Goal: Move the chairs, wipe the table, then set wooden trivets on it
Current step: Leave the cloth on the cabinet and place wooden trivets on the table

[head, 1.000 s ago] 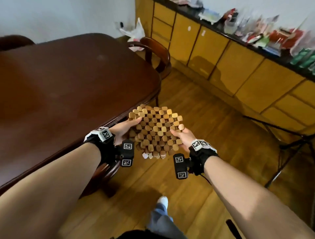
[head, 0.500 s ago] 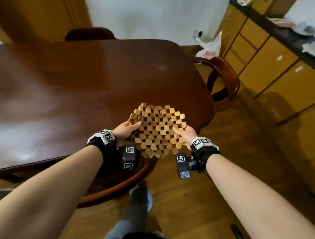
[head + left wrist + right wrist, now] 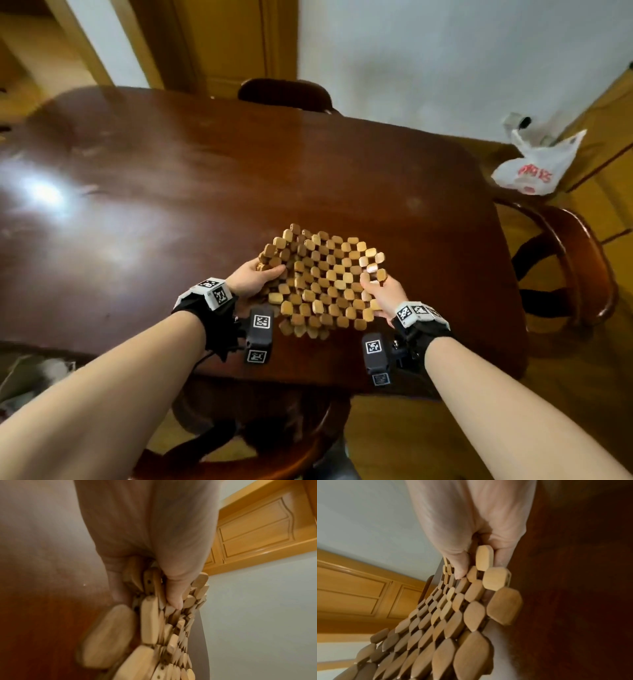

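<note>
A stack of wooden trivets [image 3: 322, 281] made of small linked blocks hangs just above the near part of the dark brown table [image 3: 171, 205]. My left hand [image 3: 255, 279] grips the stack's left edge, thumb on top. My right hand [image 3: 378, 291] pinches its right edge. In the left wrist view the thumb presses on the trivets [image 3: 171, 615], and more than one layer shows. Seen from the right wrist, the thumb and fingers pinch the blocks [image 3: 471, 608] at the edge.
One chair [image 3: 284, 94] stands at the table's far side, another [image 3: 565, 267] at its right end, and a third [image 3: 257, 442] under the near edge in front of me. A white plastic bag [image 3: 534, 164] lies at the back right. Yellow wooden cabinets line the right.
I have turned left toward the table and carried the trivets from beside its corner to over its near surface. Both hands keep their hold.
</note>
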{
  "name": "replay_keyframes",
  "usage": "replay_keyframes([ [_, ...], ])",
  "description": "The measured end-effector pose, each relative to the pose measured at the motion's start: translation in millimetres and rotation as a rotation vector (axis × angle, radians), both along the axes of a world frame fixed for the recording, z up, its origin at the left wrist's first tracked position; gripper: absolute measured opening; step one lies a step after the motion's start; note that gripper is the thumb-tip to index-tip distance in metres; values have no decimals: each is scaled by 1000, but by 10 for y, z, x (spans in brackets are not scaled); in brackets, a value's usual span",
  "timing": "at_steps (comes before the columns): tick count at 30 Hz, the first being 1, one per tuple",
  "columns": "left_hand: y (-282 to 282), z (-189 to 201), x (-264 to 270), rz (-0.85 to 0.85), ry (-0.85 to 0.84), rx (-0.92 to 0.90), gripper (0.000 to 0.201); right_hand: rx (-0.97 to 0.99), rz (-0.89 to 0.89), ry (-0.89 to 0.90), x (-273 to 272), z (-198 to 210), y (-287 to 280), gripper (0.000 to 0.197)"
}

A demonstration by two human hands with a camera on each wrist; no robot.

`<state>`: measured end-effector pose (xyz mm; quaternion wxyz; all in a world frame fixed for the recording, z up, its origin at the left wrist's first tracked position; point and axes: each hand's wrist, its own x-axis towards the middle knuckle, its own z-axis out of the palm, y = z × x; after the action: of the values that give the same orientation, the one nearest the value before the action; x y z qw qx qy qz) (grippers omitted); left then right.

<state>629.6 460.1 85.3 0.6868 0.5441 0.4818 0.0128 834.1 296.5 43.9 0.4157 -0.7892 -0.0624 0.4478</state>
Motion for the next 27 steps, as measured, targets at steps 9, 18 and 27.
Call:
replay_keyframes([
  [9, 710, -223, -57, 292, 5, 10, 13, 43, 238, 211, 243, -93, 1186, 32],
  [18, 1393, -668, -379, 310, 30, -48, 22, 144, -20, 281, 26, -343, 1745, 47],
  [27, 2045, -1033, -627, 159, 132, -52, 22, 204, -246, 279, 30, -524, 2831, 47],
])
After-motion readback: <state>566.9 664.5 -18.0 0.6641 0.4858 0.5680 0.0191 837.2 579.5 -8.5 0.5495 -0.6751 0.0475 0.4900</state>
